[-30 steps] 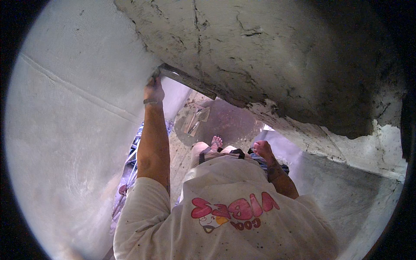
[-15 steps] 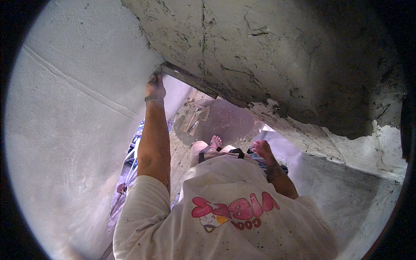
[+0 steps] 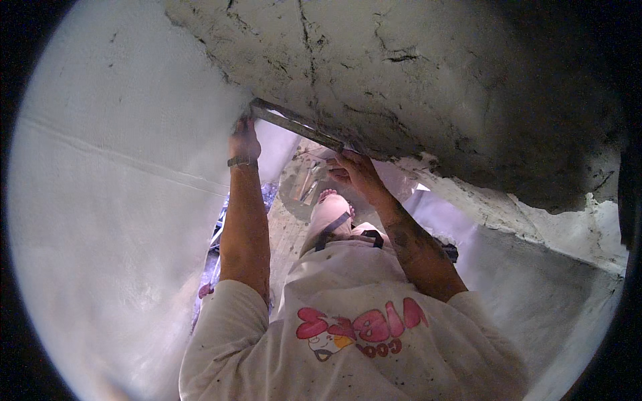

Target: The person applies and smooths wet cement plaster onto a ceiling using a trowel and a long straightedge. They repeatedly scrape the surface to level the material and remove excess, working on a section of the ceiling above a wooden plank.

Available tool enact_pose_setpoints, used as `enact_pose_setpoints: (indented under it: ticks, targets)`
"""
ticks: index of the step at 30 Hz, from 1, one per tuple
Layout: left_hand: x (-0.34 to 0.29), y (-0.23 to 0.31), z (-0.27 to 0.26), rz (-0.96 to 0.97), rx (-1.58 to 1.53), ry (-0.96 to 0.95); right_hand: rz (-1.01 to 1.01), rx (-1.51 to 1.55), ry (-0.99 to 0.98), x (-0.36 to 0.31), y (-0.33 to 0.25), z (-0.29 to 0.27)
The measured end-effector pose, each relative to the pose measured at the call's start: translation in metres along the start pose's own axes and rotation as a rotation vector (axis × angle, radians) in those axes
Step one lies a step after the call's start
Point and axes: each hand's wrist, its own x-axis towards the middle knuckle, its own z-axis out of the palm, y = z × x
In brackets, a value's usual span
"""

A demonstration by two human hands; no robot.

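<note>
A long, narrow, dark-grey straightedge (image 3: 297, 127) slants down to the right, along the lower edge of the rough grey plaster (image 3: 401, 60) overhead. My left hand (image 3: 245, 139), with a watch on its wrist, is raised and closed around the bar's left end, beside the smooth pale wall. My right hand (image 3: 360, 174) is at the bar's right end. Its upper fingers meet the bar and the others curl below it. The far side of both grips is hidden.
A smooth pale wall (image 3: 114, 200) fills the left side. To the right, a ragged plaster edge (image 3: 508, 207) runs above another grey surface (image 3: 535, 281). Below, a tool (image 3: 309, 184) lies on the stained floor near my bare feet.
My right hand has risen from beside my lap to the right end of the straightedge. My left hand stays at the left end. One of my knees has risen.
</note>
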Motion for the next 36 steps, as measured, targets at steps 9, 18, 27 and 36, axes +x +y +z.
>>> enact_pose_setpoints:
  ticks: [9,18,27,36]
  targets:
    - [0.000,-0.014,-0.004,0.011,-0.231,-0.094,0.024,0.046,0.129,0.017,0.005,0.016]
    - [-0.011,0.007,-0.016,-0.045,-0.309,-0.044,0.001,0.113,0.188,0.014,0.006,0.016]
    - [-0.005,-0.011,-0.016,0.298,0.076,-0.053,-0.019,-0.023,0.264,0.025,0.000,0.020]
    - [-0.006,0.018,-0.033,0.193,-0.218,-0.051,-0.019,-0.090,0.255,0.031,0.008,0.013]
